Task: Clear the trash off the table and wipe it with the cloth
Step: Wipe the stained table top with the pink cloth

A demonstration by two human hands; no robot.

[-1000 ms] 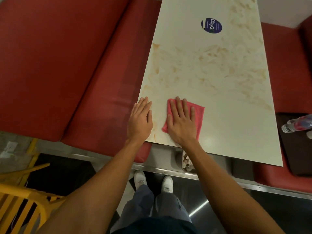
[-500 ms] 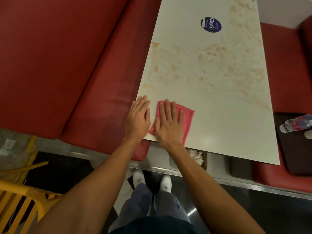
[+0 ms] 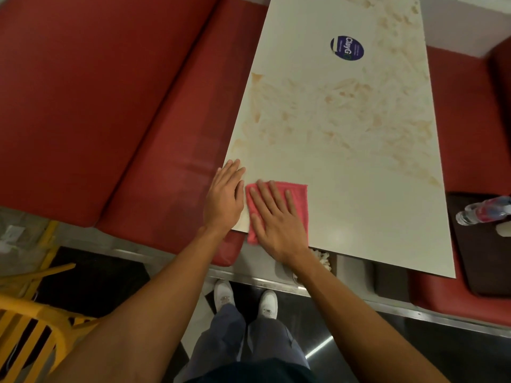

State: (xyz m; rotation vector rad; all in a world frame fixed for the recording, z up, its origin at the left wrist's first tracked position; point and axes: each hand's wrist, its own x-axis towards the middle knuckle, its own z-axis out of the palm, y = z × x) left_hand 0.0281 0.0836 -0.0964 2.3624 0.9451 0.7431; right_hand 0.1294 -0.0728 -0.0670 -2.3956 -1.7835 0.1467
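cloth point(image 3: 300, 197): one, pink, under flat right hand point(image 3: 276, 230) | left hand point(image 3: 224, 200) flat on table point(image 3: 359, 203) | bottle point(image 3: 484, 211): seemingly one

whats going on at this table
A person is wiping the table with a pink cloth. The right hand presses flat on the cloth at the near left corner, where it slightly overhangs the edge. The left hand rests flat beside it. Brownish smears cover the middle and far part of the top. A bottle lies off to the right.
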